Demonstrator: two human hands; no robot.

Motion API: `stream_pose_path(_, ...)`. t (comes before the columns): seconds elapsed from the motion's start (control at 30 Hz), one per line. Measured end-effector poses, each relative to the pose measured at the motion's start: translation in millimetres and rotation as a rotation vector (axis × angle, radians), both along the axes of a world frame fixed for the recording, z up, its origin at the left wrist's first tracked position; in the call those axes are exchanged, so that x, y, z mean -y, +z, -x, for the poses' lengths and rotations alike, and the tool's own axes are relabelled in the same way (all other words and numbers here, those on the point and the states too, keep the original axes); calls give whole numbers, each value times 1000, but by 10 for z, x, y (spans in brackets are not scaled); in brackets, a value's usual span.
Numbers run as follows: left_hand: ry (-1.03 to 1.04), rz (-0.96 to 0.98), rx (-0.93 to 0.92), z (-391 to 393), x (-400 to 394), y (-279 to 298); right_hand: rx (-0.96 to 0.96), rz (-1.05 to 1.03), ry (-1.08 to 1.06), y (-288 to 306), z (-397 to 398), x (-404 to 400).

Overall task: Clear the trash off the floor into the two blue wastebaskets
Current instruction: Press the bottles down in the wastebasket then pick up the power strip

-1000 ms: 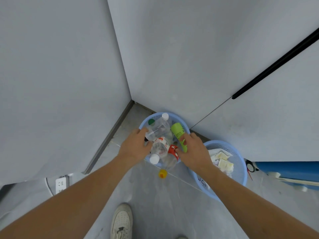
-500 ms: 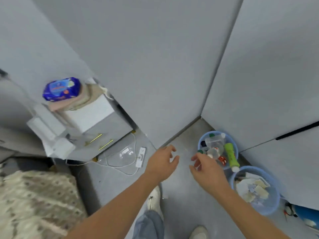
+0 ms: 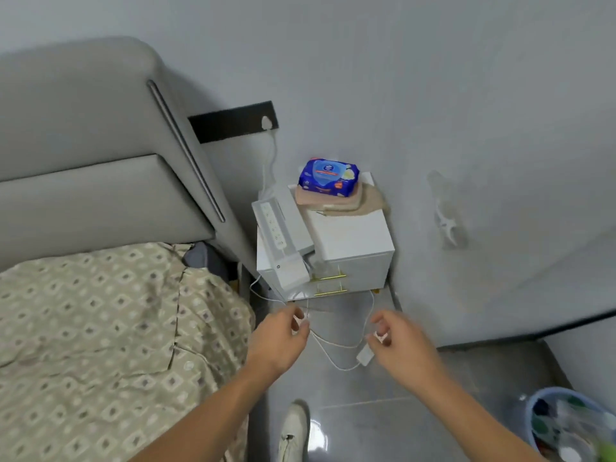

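A person's left hand (image 3: 278, 338) and right hand (image 3: 398, 343) are hovering over the grey floor (image 3: 383, 411), both with fingers loosely curled and grasping nothing. One blue wastebasket (image 3: 533, 403), crammed with bottles, is sitting at the near right corner of the view. White cables (image 3: 333, 345) are trailing across the floor beneath the hands. Farther back, a white bedside table (image 3: 353, 241) is carrying a power strip (image 3: 273, 225) and a blue wipes pack (image 3: 328, 176). A bed (image 3: 100, 328) is filling the left.

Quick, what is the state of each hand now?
Left hand: open, fingers loosely curled, holding nothing.
Right hand: open, fingers loosely curled, holding nothing.
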State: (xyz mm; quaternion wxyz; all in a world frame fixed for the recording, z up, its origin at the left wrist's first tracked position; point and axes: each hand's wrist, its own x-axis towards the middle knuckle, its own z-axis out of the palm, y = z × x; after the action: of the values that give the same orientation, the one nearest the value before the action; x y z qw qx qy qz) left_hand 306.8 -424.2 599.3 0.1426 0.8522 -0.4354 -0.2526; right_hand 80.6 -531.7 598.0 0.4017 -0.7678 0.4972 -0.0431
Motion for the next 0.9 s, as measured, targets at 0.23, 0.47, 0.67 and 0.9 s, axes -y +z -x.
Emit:
stream_pose_path(0.23, 188, 28, -64, -1267, 413, -725, -52, 72, 39, -442, -1604, 800)
stream_pose_path(0.47, 268, -23, -161, -1940, 1346, -1298, -71, 40, 0, -1029, -2890, 1502)
stream_pose_path(0.67, 272, -71, -128, -2005, 1787, -1601, -157, 36, 20, -1439, -3132, 1600)
stream_pose_path(0.9, 360, -107, 4, -1931, 2033, -1748, -262, 169, -6, -1495, -2850, 1704)
